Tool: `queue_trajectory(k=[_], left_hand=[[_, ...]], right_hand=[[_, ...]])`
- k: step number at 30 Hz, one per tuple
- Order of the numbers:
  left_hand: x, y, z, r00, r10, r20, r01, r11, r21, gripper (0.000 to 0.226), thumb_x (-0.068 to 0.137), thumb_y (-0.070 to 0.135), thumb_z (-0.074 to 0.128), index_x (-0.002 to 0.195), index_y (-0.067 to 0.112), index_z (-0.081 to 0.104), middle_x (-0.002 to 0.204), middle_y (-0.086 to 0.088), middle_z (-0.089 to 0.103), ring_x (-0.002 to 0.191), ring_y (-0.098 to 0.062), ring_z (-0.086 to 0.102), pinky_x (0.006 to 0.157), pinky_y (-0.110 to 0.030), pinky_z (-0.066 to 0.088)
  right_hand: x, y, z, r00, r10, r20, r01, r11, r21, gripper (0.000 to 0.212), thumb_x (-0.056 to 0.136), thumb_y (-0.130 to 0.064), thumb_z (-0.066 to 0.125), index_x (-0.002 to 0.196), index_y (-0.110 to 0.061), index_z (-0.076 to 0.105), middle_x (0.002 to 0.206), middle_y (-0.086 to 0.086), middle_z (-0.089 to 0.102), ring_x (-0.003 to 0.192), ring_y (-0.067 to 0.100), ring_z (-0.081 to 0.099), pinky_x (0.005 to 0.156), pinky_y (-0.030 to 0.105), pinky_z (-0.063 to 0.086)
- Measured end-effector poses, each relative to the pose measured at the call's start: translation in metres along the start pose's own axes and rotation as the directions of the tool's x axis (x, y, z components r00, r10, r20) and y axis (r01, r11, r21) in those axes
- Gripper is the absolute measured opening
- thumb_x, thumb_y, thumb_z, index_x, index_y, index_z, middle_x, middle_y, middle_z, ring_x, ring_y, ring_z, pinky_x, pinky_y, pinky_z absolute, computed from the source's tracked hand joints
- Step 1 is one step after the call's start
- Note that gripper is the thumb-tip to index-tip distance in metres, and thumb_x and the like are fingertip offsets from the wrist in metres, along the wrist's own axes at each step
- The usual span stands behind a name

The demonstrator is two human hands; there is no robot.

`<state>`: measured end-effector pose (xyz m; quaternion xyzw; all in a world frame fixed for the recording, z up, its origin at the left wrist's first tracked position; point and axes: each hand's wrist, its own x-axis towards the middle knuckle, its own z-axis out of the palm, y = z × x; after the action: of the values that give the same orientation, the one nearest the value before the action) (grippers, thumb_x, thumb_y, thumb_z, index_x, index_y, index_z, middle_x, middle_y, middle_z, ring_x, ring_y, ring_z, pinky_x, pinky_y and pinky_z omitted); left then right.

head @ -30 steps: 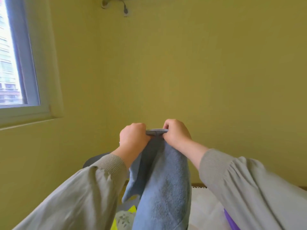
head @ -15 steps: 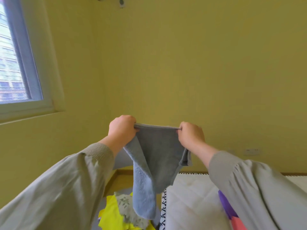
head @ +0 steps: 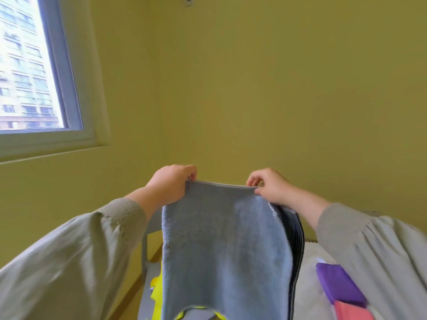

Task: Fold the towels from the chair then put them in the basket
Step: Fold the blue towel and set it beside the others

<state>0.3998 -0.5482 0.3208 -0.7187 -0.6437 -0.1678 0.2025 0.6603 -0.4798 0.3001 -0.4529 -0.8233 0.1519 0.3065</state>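
Blue towel hangs below both hands' grip on its top edge

Rocking a baggy greyish-beige left sleeve with ribbed knit cuff, matching right sleeve all gathered; left hand, right hand bare.

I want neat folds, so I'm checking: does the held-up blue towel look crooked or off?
Slightly. The blue towel hangs from the left hand and right hand by its top edge, but its right side is doubled back in layers behind the front, so it isn't spread flat. No tear or stain shows.
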Motion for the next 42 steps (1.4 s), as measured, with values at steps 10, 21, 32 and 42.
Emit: queue_trajectory(k=[10, 21, 32, 42], left_hand=[[-0.024, -0.027, -0.019, 0.999, 0.025, 0.041, -0.030, 0.990, 0.137, 0.037, 0.077, -0.005, 0.042, 0.097, 0.025, 0.049, 0.091, 0.002, 0.063, 0.079, -0.025, 0.055, 0.060, -0.032, 0.040], [-0.039, -0.051, -0.031, 0.995, -0.012, 0.095, -0.007, 0.980, 0.201, 0.035, 0.073, -0.007, 0.040, 0.091, 0.021, 0.049, 0.092, 0.003, 0.056, 0.079, -0.022, 0.044, 0.061, -0.029, 0.031], [-0.039, -0.073, -0.038, 0.977, -0.209, 0.038, 0.197, 0.961, 0.196, 0.036, 0.083, -0.004, 0.042, 0.103, 0.010, 0.068, 0.108, -0.006, 0.061, 0.099, -0.027, 0.056, 0.084, -0.035, 0.049], [-0.041, -0.081, -0.044, 0.928, -0.315, -0.199, 0.344, 0.929, 0.134, 0.030, 0.082, -0.007, 0.047, 0.095, 0.007, 0.070, 0.095, -0.009, 0.057, 0.086, -0.031, 0.055, 0.069, -0.034, 0.046]], right_hand=[[-0.008, -0.017, 0.029, 0.952, 0.047, 0.302, -0.012, 0.993, -0.119, 0.025, 0.082, 0.005, 0.057, 0.081, -0.016, 0.070, 0.080, 0.002, 0.063, 0.072, 0.014, 0.053, 0.056, 0.020, 0.043], [-0.009, -0.025, 0.051, 0.966, 0.078, 0.247, 0.014, 0.936, -0.352, 0.038, 0.070, 0.015, 0.035, 0.051, -0.017, 0.027, 0.056, 0.004, 0.021, 0.055, 0.017, 0.019, 0.048, 0.028, 0.013], [0.006, -0.013, 0.034, 0.988, 0.154, 0.021, -0.138, 0.929, -0.343, 0.051, 0.085, -0.006, 0.064, 0.049, -0.018, 0.029, 0.049, -0.001, 0.025, 0.048, 0.015, 0.022, 0.046, 0.026, 0.019], [0.016, -0.017, 0.022, 0.982, 0.158, -0.108, -0.173, 0.973, -0.153, 0.048, 0.081, -0.024, 0.074, 0.045, -0.014, 0.043, 0.041, 0.000, 0.032, 0.042, 0.017, 0.031, 0.045, 0.022, 0.026]])
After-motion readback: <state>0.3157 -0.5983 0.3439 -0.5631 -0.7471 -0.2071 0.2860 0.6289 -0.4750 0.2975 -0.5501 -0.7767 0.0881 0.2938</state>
